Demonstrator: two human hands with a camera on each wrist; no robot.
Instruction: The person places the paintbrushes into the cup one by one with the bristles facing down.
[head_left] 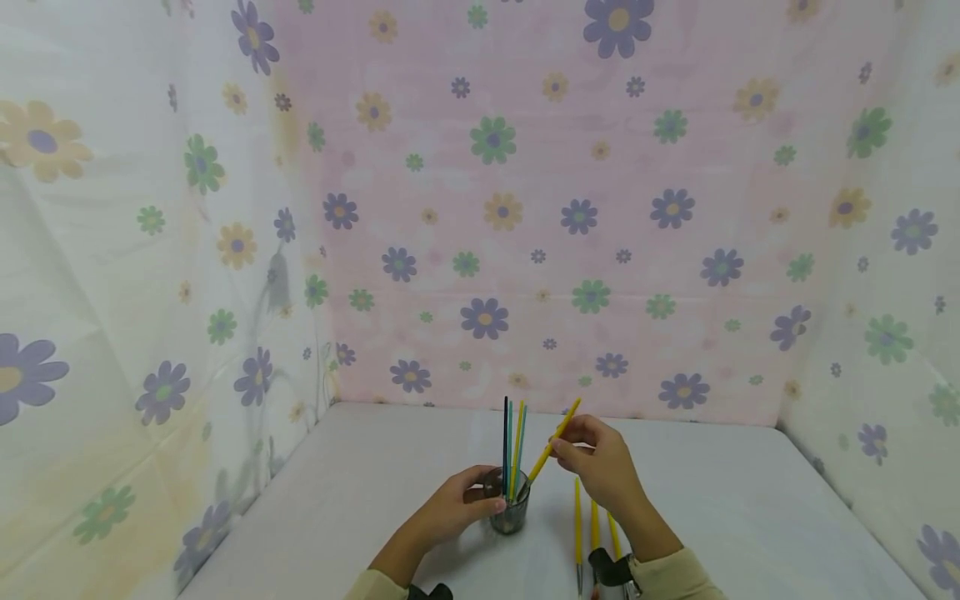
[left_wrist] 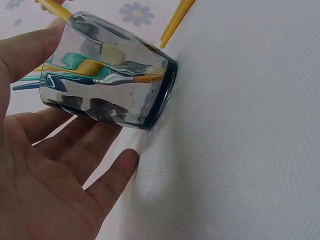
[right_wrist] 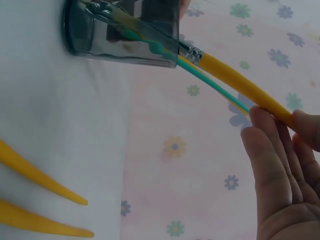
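A clear dark-tinted glass [head_left: 510,522] stands on the table, and my left hand [head_left: 448,508] grips it between thumb and fingers. Several thin paintbrushes [head_left: 506,437] in black, teal and yellow stand in it, handles up. In the left wrist view their bristles [left_wrist: 154,73] show near the glass bottom. My right hand [head_left: 606,468] pinches a thicker yellow paintbrush [head_left: 553,442] by its handle, right of the glass. This brush tilts, its metal ferrule [right_wrist: 191,51] at the glass rim and its bristle end inside.
Three yellow-handled paintbrushes [head_left: 578,521] lie on the white table [head_left: 345,492] below my right hand, partly hidden by the wrist strap [head_left: 609,567]. Flower-patterned cloth [head_left: 540,250] encloses the back and sides of the table.
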